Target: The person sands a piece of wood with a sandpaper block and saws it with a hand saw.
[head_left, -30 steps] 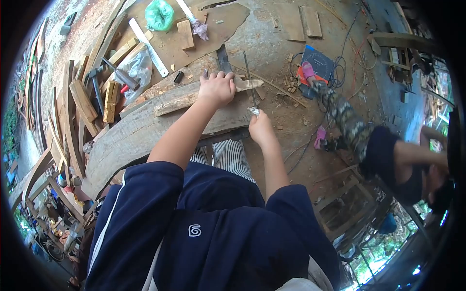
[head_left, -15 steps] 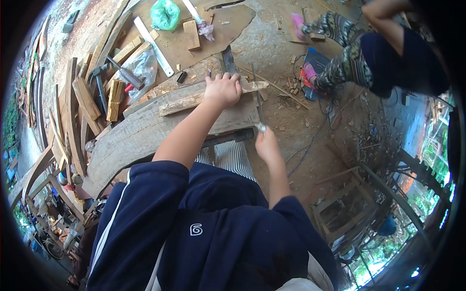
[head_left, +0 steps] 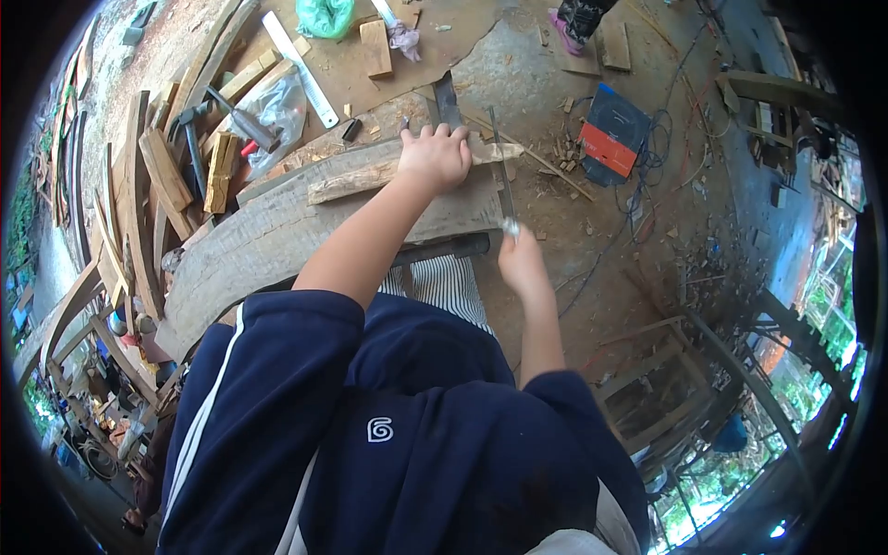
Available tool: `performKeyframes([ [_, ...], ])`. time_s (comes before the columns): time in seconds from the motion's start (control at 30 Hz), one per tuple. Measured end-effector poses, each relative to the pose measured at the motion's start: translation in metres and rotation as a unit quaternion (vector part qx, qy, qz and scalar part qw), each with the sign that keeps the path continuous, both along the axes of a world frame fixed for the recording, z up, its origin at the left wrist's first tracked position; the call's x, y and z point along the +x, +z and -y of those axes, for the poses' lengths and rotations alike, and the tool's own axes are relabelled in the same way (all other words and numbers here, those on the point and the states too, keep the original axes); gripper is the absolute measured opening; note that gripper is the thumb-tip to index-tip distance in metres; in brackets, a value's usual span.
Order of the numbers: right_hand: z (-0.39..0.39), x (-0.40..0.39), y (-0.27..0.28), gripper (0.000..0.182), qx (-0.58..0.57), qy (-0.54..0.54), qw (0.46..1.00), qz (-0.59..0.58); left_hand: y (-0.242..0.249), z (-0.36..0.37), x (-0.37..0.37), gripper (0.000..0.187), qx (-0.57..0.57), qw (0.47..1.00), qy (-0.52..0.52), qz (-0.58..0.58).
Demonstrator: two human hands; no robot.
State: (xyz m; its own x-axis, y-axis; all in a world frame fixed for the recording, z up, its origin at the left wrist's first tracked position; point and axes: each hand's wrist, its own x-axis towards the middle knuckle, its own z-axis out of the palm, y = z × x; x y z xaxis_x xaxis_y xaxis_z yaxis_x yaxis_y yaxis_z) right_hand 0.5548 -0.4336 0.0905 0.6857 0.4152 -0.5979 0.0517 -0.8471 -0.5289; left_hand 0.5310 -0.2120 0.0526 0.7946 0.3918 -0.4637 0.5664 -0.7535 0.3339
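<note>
My left hand [head_left: 435, 161] presses down over a rough, pale strip of wood [head_left: 356, 182], its fingers curled across the far side. The strip lies along a broad, curved grey plank [head_left: 259, 242], and its narrow right end sticks out past the plank. In my right hand [head_left: 524, 262] is a narrow saw [head_left: 500, 176], gripped at its whitish handle end. Its long thin blade points away from me and crosses the strip's protruding end, just beyond the plank's right edge.
On the left lie a hammer [head_left: 193, 153], a plastic bag [head_left: 280, 106] and wood offcuts [head_left: 220, 173]. A white ruler-like strip [head_left: 301, 72] lies farther back. A black and red flat box [head_left: 612, 136] rests on the floor near cables. A person's foot [head_left: 568, 35] shows at the top.
The other person has moved away toward the top, uncovering the black and red box. My view has shifted slightly; both hands keep their holds, the saw still across the strip.
</note>
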Motion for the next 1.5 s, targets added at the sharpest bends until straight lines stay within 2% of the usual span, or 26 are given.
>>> performKeyframes([
  [0.13,-0.055,0.033,-0.03,0.023,-0.02,0.013,1.0,0.008,-0.005,-0.001,-0.003,0.043,0.014,1.0,0.005,0.012],
  [0.17,-0.046,0.027,-0.026,0.023,0.007,0.007,1.0,0.002,-0.004,-0.001,-0.003,0.043,0.005,1.0,0.007,0.007],
  [0.3,0.011,-0.016,0.005,0.024,-0.009,-0.004,1.0,-0.004,-0.007,0.0,-0.003,0.044,0.004,1.0,0.012,0.023],
  [0.4,0.007,-0.002,0.006,0.024,-0.033,0.009,0.999,-0.019,-0.004,0.0,-0.003,0.044,-0.001,1.0,0.011,0.021],
  [0.53,-0.038,0.021,-0.014,0.024,-0.049,0.014,0.999,-0.015,-0.005,-0.001,-0.004,0.043,0.003,1.0,0.013,0.024],
  [0.7,0.005,-0.017,0.012,0.025,-0.046,0.0,0.999,-0.014,-0.005,0.0,-0.003,0.044,0.0,1.0,0.011,0.015],
  [0.77,0.01,-0.01,0.012,0.025,-0.038,0.011,0.999,-0.019,-0.005,-0.001,-0.004,0.043,0.003,1.0,0.007,0.012],
  [0.93,-0.006,0.022,-0.004,0.024,-0.051,0.045,0.997,-0.029,-0.003,-0.002,-0.002,0.043,0.007,1.0,0.004,0.015],
  [1.1,0.011,-0.017,0.0,0.021,-0.038,0.005,0.999,0.001,-0.004,-0.001,-0.003,0.044,-0.012,1.0,0.014,0.011],
  [1.2,0.017,-0.019,0.008,0.023,-0.058,-0.008,0.998,-0.04,-0.003,-0.001,-0.002,0.044,-0.019,1.0,0.017,0.01],
  [1.5,0.017,-0.021,0.005,0.023,-0.048,-0.018,0.998,-0.037,-0.004,-0.001,-0.002,0.044,-0.014,1.0,0.015,0.009],
])
